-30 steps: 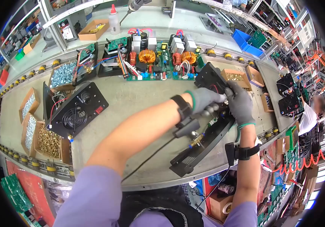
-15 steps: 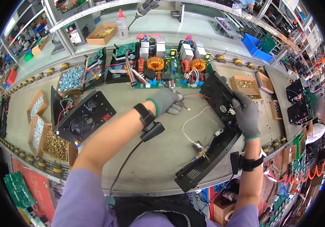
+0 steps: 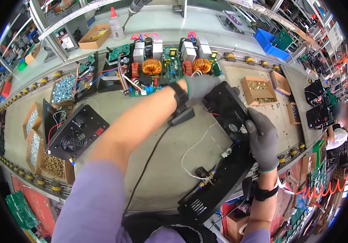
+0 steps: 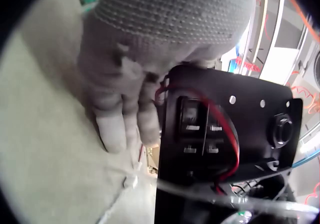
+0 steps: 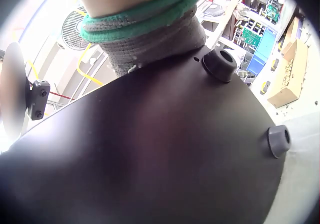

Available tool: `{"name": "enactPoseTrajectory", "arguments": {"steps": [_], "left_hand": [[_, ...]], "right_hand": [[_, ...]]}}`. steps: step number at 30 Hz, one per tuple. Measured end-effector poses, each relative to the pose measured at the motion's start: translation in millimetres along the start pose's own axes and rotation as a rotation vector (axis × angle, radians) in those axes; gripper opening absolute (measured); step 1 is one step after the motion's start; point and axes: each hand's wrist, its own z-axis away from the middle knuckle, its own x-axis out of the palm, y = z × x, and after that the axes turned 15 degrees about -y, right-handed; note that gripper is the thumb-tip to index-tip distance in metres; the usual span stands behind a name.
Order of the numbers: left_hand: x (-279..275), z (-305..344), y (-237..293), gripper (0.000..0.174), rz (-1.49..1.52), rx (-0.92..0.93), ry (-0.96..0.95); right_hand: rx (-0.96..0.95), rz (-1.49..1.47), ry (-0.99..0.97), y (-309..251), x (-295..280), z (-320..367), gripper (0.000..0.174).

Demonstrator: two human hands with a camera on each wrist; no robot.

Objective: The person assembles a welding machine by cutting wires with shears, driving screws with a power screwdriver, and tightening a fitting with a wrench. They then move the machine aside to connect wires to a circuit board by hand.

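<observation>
My gloved left hand [image 3: 204, 87] is at the far end of the upright black fan panel [image 3: 226, 105]. In the left wrist view, a thin red wire [image 4: 232, 139] runs from the panel [image 4: 250, 91] into the fingers of my left hand [image 4: 135, 79] and emerges below them, near a white connector [image 4: 131, 181]. My right hand [image 3: 264, 137] grips the side of the panel, where it meets the long black housing [image 3: 222, 182]. The right wrist view shows the housing's dark face [image 5: 150, 149] with rubber feet [image 5: 220, 65], hiding my right fingers. A white cable [image 3: 184, 156] loops beside a brass fitting [image 3: 211, 175].
Another black fan unit [image 3: 76, 137] stands on the left near boxes of screws [image 3: 54, 164]. Circuit boards [image 3: 151, 67] line the back of the table. Right of the panel are cardboard boxes [image 3: 259, 91]; a blue bin [image 3: 271, 43] sits behind.
My left hand pulled away leftward with the wire, then returned to the panel's far end. The housing's near end now lies lower in view and its face is turned more upward.
</observation>
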Motion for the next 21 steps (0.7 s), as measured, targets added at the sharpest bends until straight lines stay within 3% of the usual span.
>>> {"name": "enactPoseTrajectory", "arguments": {"steps": [3,6,7,9,10,11,13,15,19,21], "left_hand": [[-10.6,-12.2,22.0,0.051,-0.099,-0.126,-0.168],[18.3,16.3,63.0,0.062,-0.875,-0.216,-0.084],[22.7,19.9,66.6,0.062,-0.873,-0.220,-0.080],[28.0,24.1,69.3,0.062,-1.310,-0.083,0.064],[28.3,31.4,63.0,0.056,-1.413,0.114,0.213],[58.4,56.6,70.6,0.051,-1.096,-0.015,0.268],[65.8,88.8,56.8,0.045,-1.124,0.207,0.237],[81.7,130.6,33.2,0.041,-1.079,0.234,0.259],[109.4,220.8,-38.2,0.039,-1.117,0.247,0.430],[118.0,269.8,-45.2,0.041,-1.224,0.217,0.519]], "right_hand": [[-0.017,0.151,-0.065,-3.9,0.5,-7.9,0.029],[0.022,0.219,-0.083,-3.9,3.3,-11.6,0.029],[0.042,0.260,-0.091,-4.6,4.1,-12.5,0.030],[0.043,0.304,-0.064,-1.7,9.1,-14.6,0.030],[0.048,0.353,-0.037,0.8,11.7,-15.8,0.030],[0.047,0.348,-0.037,4.0,13.0,-18.0,0.030],[0.093,0.385,-0.020,7.8,15.0,-25.8,0.029],[0.138,0.387,-0.050,5.7,13.2,-30.2,0.027],[0.097,0.396,0.112,29.6,12.2,-39.6,0.037],[-0.076,0.492,0.284,9.9,6.5,-36.8,0.044]]}}
